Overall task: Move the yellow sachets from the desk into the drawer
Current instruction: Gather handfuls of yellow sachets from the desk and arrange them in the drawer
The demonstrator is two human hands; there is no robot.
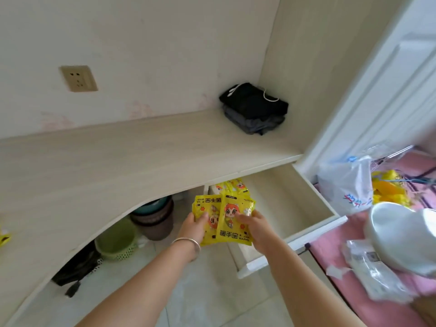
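Sachets (224, 220) are being gripped by left hand (192, 228) and right hand (256, 228) above the drawer (313, 199), some are lying inside it already, and one is waiting far left of it.

Both hands (224, 226) gripping yellow sachets (224, 220), open drawer (295, 208)
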